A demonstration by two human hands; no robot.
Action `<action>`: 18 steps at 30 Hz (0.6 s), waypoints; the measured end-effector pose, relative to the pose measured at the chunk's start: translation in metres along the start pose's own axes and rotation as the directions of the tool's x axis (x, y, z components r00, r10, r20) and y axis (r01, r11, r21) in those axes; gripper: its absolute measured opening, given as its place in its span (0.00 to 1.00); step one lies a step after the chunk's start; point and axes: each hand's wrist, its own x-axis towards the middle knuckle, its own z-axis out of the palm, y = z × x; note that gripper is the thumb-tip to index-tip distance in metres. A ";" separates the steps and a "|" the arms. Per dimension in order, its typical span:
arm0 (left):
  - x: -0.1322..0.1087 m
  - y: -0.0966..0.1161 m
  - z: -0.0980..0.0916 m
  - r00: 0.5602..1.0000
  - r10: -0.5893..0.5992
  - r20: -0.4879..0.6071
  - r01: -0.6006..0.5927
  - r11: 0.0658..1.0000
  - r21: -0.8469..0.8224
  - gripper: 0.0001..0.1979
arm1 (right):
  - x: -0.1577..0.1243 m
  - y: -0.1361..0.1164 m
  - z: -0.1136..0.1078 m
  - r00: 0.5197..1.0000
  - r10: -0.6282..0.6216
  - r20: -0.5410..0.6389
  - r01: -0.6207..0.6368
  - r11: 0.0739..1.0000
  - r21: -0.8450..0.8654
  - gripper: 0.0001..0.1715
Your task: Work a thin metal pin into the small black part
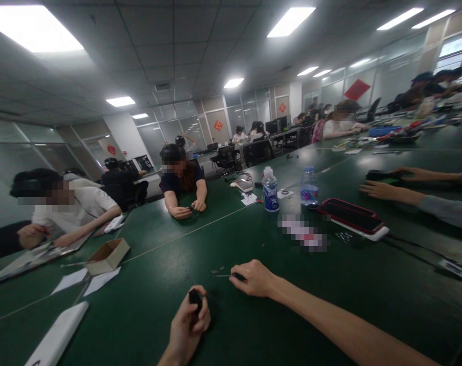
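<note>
Nearer than the white-capped bottle (271,192), the left hand (188,321) curls fingers round a block (194,299); the right hand (255,279) pinches a tool (239,277).

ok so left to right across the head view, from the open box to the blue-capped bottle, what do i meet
Open box → left hand holding a small black piece → right hand holding a thin tool → white-capped bottle → blue-capped bottle.
</note>
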 end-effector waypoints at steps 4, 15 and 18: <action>-0.001 0.001 0.002 1.000 -0.003 -0.010 0.003 1.000 0.008 0.11 | -0.001 -0.001 -0.001 1.000 0.011 0.016 -0.011 1.000 0.014 0.14; -0.003 -0.002 0.004 1.000 0.004 0.005 -0.004 1.000 0.010 0.12 | 0.000 0.000 0.002 1.000 -0.004 0.000 0.004 0.999 -0.034 0.13; -0.003 -0.002 0.004 1.000 0.017 0.000 -0.017 1.000 0.001 0.11 | 0.000 0.000 0.001 1.000 0.005 0.002 -0.005 1.000 -0.023 0.13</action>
